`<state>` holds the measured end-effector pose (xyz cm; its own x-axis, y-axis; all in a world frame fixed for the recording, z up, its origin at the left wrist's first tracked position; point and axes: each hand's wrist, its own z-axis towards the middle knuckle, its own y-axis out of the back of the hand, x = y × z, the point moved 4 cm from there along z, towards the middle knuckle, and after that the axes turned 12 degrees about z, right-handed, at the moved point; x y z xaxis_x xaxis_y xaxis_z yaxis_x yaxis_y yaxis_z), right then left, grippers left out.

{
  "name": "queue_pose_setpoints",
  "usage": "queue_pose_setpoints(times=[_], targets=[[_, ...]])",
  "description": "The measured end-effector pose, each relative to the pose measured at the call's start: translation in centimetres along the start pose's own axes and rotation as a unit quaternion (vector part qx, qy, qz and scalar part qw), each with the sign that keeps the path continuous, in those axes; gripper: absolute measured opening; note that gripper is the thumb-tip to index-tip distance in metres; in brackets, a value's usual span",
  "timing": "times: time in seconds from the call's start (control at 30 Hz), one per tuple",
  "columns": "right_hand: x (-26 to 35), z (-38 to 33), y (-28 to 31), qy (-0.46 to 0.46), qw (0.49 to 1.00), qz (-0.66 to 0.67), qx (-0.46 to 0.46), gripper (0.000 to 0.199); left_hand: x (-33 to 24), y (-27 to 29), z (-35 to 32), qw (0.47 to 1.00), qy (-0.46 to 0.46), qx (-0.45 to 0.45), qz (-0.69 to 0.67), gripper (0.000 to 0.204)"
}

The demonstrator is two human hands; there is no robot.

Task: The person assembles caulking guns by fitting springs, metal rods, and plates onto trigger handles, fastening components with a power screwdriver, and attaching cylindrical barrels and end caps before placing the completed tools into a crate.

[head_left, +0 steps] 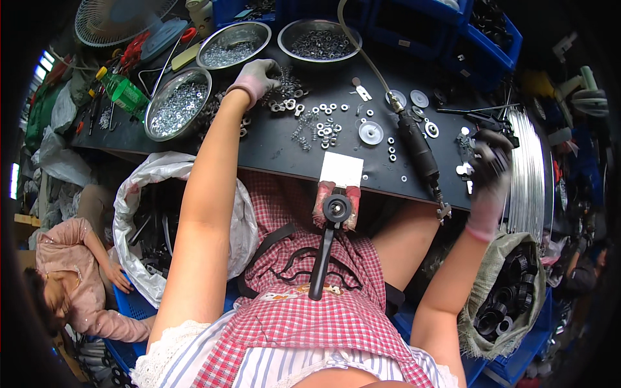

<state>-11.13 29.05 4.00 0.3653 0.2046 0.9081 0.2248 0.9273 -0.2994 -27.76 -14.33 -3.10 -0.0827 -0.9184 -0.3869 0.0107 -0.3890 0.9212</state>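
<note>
My left hand (257, 79), in a pale glove, reaches over the dark tabletop (272, 149) to a heap of small springs and metal parts (288, 87). Its fingers are bent together at the heap's edge; what is between them is too small to make out. My right hand (491, 171), gloved and dark at the fingers, is at the table's right side, beside small black and white pieces (464, 169). Motion blurs its fingers. Between my arms, at the table's front edge, stands a fixture (336, 208) with a black lever (321, 265) and a white pad (341, 169).
Metal bowls of small parts (178, 103) stand at the back left, near a green bottle (123, 92). A black pneumatic screwdriver (417, 145) lies right of loose nuts (328, 132). Sacks (498, 304) flank my lap, and another person (77, 278) sits at lower left.
</note>
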Motion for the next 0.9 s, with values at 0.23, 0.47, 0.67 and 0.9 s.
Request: queue_pose_setpoints(times=[0.23, 0.47, 0.67, 0.9], targets=[[-17.6, 17.8, -8.5, -0.089, 0.956, -0.218, 0.177, 0.031, -1.4, 1.4, 0.4, 1.0, -0.009, 0.003, 0.001, 0.028], [-20.1, 21.3, -13.3, 0.006, 0.794, -0.544, 0.27, 0.029, -0.6, 3.4, 0.2, 1.0, 0.019, -0.009, -0.011, 0.017], [-19.0, 20.4, -13.3, -0.005, 0.796, -0.553, 0.248, 0.028, 0.0, 2.8, 0.9, 1.0, -0.013, -0.024, 0.003, 0.019], [-15.2, 17.6, -8.1, 0.033, 0.97, -0.203, 0.126, 0.024, -0.4, 2.3, 0.4, 0.99, -0.089, -0.102, 0.043, 0.02]])
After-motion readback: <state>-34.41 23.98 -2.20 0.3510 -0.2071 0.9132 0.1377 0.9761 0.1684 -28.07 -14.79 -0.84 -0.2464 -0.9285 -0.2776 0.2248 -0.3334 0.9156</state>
